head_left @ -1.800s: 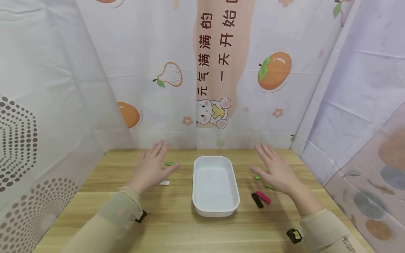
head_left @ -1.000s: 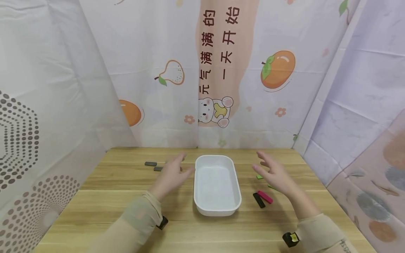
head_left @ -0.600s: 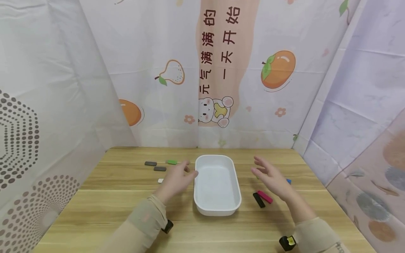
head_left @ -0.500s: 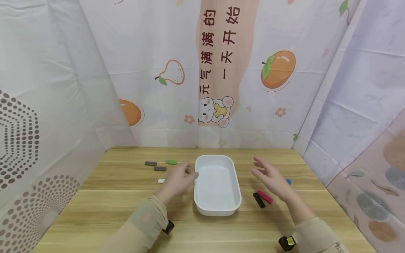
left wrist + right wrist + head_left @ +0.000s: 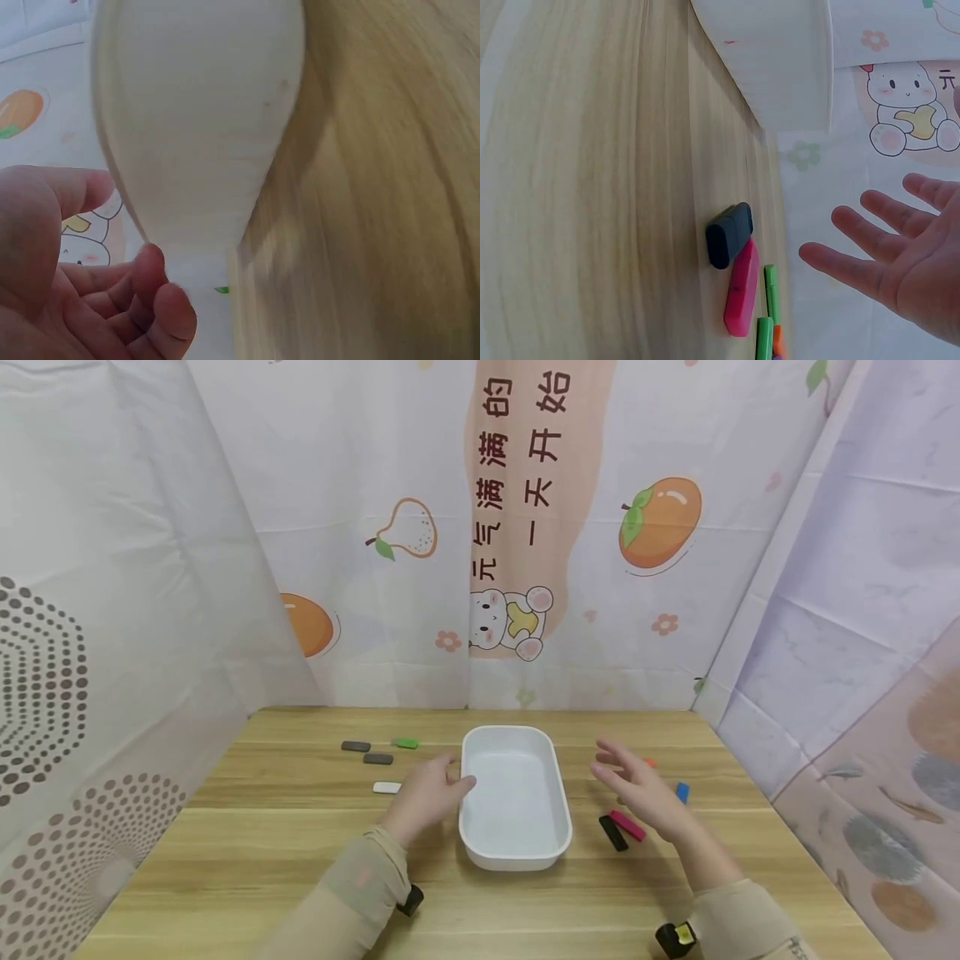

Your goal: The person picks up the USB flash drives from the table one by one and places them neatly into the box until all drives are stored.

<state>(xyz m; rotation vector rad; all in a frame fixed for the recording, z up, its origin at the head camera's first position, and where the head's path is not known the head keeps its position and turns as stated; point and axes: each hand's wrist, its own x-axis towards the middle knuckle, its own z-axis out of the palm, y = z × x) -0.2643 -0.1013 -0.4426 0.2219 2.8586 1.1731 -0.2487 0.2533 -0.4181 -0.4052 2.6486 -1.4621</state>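
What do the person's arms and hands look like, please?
The left hand and right hand are gloveless. The left sleeve and right sleeve are beige, the right bearing dark lettering. A black device sits near each cuff; the right one shows a yellow patch.

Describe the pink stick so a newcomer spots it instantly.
Start at the white tray on the wooden table. In the head view, look right of it, just below the right hand. There, beside the black stick, lies the pink stick, the only pink one, slightly farther from the tray.
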